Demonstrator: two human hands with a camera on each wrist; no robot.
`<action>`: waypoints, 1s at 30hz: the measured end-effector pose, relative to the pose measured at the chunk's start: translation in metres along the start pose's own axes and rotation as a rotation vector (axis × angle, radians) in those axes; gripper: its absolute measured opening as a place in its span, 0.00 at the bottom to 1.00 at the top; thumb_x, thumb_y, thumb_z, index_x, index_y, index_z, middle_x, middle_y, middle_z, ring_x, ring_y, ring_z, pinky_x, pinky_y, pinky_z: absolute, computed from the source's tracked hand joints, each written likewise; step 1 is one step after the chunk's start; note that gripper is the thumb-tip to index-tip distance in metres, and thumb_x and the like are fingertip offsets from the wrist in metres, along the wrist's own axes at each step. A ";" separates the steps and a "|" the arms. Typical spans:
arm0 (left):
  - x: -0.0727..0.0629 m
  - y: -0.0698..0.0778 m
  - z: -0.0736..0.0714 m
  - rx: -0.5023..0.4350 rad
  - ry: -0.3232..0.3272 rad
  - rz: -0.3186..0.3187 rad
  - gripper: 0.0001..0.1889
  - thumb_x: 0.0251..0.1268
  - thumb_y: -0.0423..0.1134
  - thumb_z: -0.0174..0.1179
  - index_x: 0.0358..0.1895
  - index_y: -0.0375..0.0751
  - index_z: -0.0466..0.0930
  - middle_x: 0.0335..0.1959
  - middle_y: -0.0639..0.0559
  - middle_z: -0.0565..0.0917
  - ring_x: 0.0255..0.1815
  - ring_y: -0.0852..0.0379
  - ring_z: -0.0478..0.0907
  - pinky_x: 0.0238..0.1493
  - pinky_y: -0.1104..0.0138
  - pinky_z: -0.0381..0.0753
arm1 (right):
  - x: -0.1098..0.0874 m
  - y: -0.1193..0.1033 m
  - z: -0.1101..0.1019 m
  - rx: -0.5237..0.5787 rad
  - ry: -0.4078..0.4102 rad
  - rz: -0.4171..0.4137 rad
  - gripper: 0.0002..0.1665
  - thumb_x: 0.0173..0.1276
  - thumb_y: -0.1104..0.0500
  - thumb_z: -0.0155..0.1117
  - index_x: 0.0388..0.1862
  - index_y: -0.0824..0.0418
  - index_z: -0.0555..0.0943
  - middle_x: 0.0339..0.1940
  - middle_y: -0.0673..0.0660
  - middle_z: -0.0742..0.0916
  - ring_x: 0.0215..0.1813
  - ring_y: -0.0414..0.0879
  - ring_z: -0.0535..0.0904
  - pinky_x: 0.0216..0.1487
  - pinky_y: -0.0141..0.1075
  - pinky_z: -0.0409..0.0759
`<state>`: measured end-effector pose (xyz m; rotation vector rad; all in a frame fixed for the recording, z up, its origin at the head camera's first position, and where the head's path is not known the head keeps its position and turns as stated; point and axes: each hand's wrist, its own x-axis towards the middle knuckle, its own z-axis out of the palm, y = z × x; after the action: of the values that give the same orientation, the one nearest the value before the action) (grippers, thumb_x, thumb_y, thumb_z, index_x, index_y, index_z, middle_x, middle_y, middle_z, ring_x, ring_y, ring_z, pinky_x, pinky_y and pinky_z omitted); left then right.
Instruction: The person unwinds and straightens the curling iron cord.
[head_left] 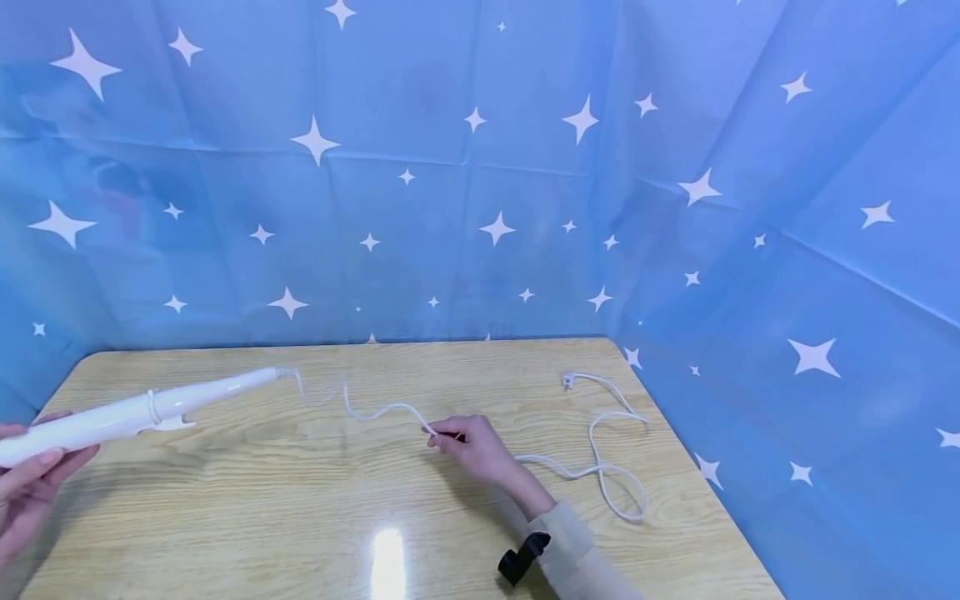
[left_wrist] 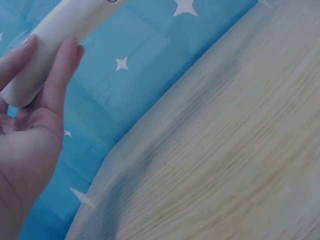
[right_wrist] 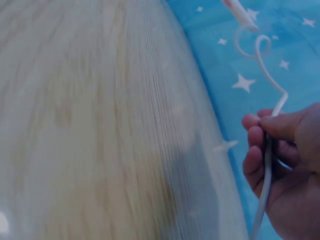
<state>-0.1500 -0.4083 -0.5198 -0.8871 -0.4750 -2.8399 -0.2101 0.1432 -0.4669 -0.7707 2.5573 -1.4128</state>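
Note:
A white curling iron (head_left: pixel 150 414) with a small lever on its underside is raised above the table's left side, its narrow end pointing right. My left hand (head_left: pixel 41 500) grips it by the thick end, with fingers and thumb around the body, as the left wrist view also shows. From the narrow tip runs a white power cord (head_left: pixel 390 407), wavy and partly blurred near the tip. Near the table's middle, my right hand (head_left: pixel 480 450) pinches this cord between thumb and fingers. In the right wrist view the cord (right_wrist: pixel 264 200) passes across the palm.
Beyond the right hand, the rest of the cord lies in loose loops on the wood-grain table (head_left: pixel 300 517), ending in a white plug (head_left: pixel 567 381) near the back right. A blue curtain (head_left: pixel 420 208) with white stars stands behind the table and along its right side.

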 end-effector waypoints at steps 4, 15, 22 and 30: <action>-0.003 0.008 -0.007 0.080 0.018 -0.014 0.30 0.66 0.04 0.30 0.67 0.23 0.66 0.62 0.23 0.76 0.63 0.30 0.76 0.59 0.41 0.76 | -0.001 0.004 -0.005 -0.040 -0.003 -0.012 0.12 0.73 0.69 0.64 0.52 0.70 0.87 0.41 0.60 0.91 0.29 0.45 0.79 0.24 0.23 0.73; -0.010 0.016 -0.023 0.066 0.094 -0.116 0.30 0.68 0.06 0.26 0.64 0.24 0.70 0.60 0.25 0.78 0.62 0.33 0.79 0.58 0.40 0.79 | -0.021 0.006 -0.001 -0.152 -0.195 -0.039 0.10 0.72 0.67 0.66 0.49 0.65 0.89 0.42 0.56 0.91 0.31 0.30 0.76 0.31 0.23 0.78; -0.015 0.015 -0.024 -0.005 0.139 -0.170 0.28 0.70 0.08 0.26 0.62 0.23 0.73 0.60 0.25 0.78 0.63 0.32 0.77 0.60 0.38 0.77 | -0.033 0.005 -0.002 -0.221 -0.248 -0.043 0.10 0.71 0.66 0.68 0.50 0.63 0.90 0.44 0.54 0.92 0.44 0.33 0.84 0.42 0.23 0.84; -0.022 0.017 -0.034 0.261 0.323 -0.165 0.26 0.71 0.09 0.33 0.60 0.28 0.76 0.56 0.45 0.74 0.50 0.41 0.86 0.50 0.46 0.88 | -0.040 0.003 0.001 -0.266 -0.241 -0.061 0.11 0.71 0.66 0.68 0.50 0.62 0.90 0.45 0.53 0.91 0.46 0.34 0.84 0.48 0.23 0.84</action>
<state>-0.1468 -0.4348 -0.5549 -0.3496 -0.8808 -2.8920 -0.1763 0.1625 -0.4752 -0.9980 2.5759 -0.9357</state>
